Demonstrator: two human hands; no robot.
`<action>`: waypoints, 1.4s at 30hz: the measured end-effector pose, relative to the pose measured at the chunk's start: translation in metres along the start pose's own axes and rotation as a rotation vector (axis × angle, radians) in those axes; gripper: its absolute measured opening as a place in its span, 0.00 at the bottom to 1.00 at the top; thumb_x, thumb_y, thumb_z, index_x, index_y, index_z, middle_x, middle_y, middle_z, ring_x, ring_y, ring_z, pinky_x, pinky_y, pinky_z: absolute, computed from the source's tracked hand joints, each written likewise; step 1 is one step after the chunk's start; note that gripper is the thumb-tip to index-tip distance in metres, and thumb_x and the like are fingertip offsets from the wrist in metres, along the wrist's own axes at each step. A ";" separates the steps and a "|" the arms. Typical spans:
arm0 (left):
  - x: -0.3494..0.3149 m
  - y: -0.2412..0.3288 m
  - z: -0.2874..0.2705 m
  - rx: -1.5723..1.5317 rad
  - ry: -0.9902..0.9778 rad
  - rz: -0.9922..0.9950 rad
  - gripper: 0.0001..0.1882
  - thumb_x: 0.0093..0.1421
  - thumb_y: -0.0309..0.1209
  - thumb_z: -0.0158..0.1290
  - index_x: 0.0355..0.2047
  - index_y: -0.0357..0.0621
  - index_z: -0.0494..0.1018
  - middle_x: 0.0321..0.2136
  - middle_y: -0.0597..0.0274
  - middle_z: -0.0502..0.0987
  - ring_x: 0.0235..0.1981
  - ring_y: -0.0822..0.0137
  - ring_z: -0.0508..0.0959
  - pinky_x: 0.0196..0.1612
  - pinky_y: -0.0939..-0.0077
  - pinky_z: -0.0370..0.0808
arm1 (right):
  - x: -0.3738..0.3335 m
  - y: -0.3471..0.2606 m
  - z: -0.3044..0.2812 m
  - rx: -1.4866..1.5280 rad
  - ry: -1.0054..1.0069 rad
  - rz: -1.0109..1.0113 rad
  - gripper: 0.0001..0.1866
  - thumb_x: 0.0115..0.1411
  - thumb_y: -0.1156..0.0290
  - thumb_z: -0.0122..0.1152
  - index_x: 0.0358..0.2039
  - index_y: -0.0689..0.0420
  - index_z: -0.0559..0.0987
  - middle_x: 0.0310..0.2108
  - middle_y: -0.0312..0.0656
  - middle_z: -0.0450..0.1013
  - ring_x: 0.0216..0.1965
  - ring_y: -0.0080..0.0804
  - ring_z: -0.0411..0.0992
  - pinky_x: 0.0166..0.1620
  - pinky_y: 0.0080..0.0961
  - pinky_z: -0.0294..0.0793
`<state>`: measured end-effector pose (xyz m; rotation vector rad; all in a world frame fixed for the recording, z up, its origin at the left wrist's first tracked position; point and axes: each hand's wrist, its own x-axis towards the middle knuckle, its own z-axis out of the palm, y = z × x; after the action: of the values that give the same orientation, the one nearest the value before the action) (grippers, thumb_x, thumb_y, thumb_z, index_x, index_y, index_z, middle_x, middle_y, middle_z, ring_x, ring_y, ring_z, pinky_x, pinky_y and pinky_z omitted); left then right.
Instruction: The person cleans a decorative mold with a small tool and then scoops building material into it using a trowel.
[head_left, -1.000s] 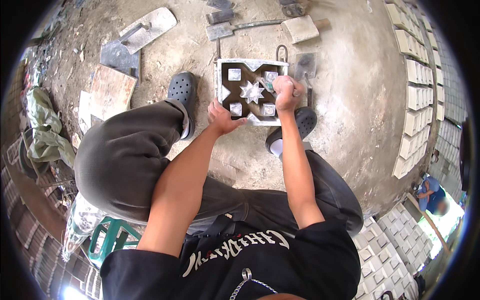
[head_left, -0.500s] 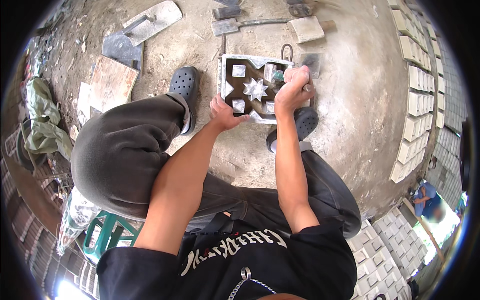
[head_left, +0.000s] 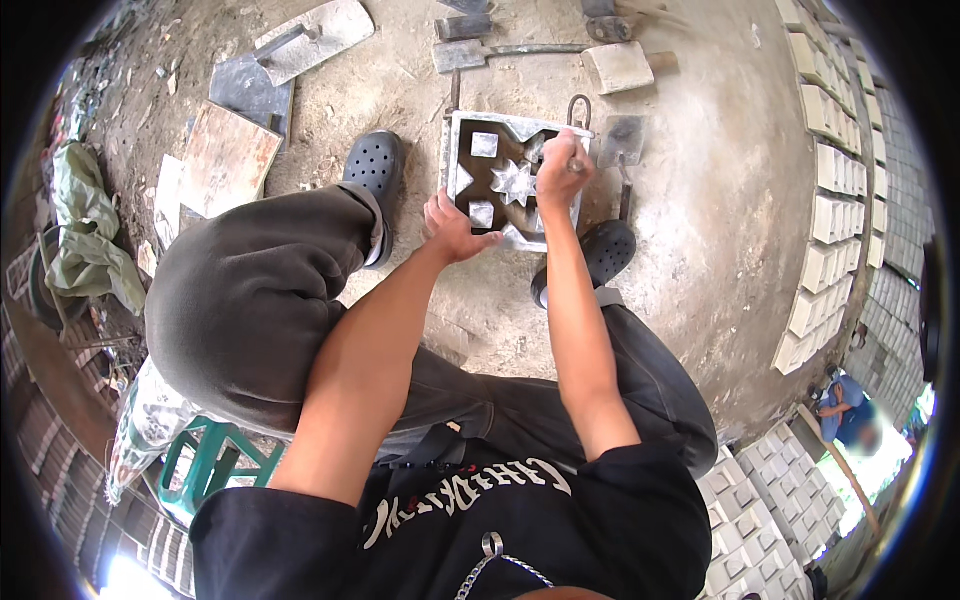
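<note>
A square metal mould (head_left: 490, 119) is held on the bare ground (head_left: 720, 240) between two feet in dark clogs (head_left: 374, 165).
The mould's near left corner is gripped by the left hand (head_left: 460, 228), fingers laid against the left wall and thumb along the near edge. The right hand (head_left: 565, 172) is curled into a fist over the mould's right side; what is enclosed in it cannot be made out. A star-shaped block (head_left: 513, 183) is set in the middle, and a square block (head_left: 484, 145) is seen near the far left corner. Just right of the mould, a flat-bladed tool (head_left: 622, 138) is laid down. A plastering float (head_left: 315, 42) is placed farther off to the left, and pale cast blocks (head_left: 838, 170) are lined up at far right.
</note>
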<state>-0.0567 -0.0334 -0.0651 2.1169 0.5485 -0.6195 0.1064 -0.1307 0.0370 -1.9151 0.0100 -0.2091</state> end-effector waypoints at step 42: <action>-0.001 0.003 -0.003 0.074 -0.003 0.032 0.77 0.34 0.72 0.58 0.59 0.17 0.31 0.59 0.26 0.42 0.62 0.35 0.42 0.65 0.48 0.38 | 0.002 -0.011 0.001 0.239 0.049 0.115 0.18 0.61 0.68 0.45 0.14 0.59 0.66 0.15 0.33 0.64 0.19 0.19 0.60 0.24 0.21 0.58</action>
<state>-0.0552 -0.0331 -0.0609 2.1897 0.4956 -0.6337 0.1071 -0.1263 0.0469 -1.6656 0.1226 -0.1721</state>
